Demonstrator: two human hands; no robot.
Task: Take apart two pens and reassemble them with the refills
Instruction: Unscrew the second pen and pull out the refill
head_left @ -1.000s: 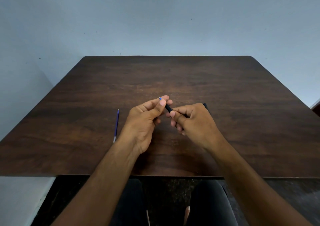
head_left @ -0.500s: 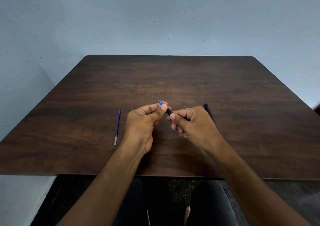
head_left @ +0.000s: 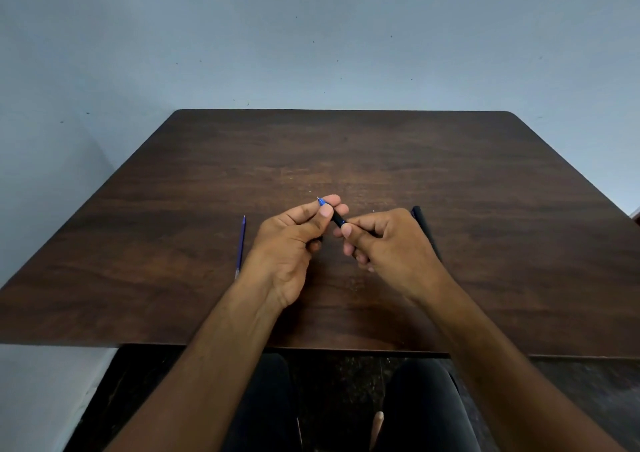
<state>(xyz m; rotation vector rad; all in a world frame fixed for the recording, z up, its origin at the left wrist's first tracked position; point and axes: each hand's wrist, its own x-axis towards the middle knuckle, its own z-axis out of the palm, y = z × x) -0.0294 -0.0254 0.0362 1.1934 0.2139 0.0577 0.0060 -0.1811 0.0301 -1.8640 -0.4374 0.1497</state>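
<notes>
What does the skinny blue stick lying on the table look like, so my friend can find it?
Start at the dark wooden table and look just left of the person's left hand. The thin blue refill lies flat there by itself, pointing away from the person. Unlike the pen pinched between both hands, with the right hand on its other end, nobody touches it, and it is much thinner.

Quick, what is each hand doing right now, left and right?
Left hand: pinches the tip end of the black pen.
Right hand: grips the same pen's body.
</notes>
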